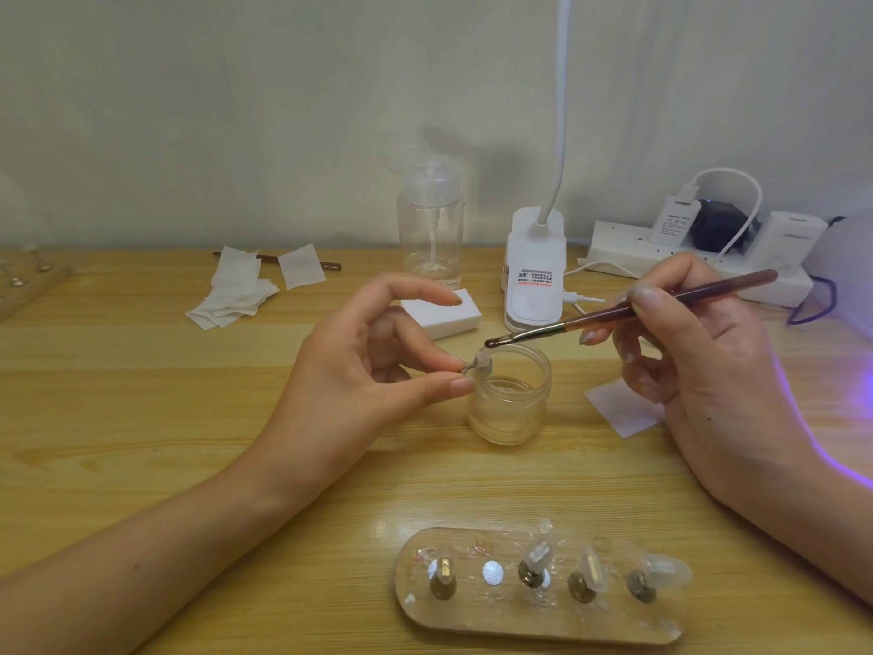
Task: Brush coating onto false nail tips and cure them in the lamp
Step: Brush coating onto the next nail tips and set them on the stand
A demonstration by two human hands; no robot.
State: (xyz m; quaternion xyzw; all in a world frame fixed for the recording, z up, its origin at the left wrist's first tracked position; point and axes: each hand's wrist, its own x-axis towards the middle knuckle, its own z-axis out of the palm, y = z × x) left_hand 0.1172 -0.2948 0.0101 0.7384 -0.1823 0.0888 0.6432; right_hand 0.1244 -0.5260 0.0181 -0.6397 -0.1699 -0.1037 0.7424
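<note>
My left hand [373, 366] pinches a small metal stand carrying a clear false nail tip [482, 364] between thumb and forefinger, at the rim of a small clear jar [510, 404]. My right hand [699, 352] grips a brown-handled brush [628, 312]; its dark tip hovers just above the jar's far rim, a short way from the nail tip. Near the table's front edge lies a clear oval holder [538, 616] with several nail tips standing on metal bases and one bare round spot. The curing lamp [845, 257] glows violet at the right edge.
A clear pump bottle [431, 224], a white block [444, 312] and a white clip desk lamp [534, 271] stand behind the jar. Cotton wipes [236, 290] lie back left, one wipe [623, 408] under my right hand. A power strip with plugs [680, 257] sits back right.
</note>
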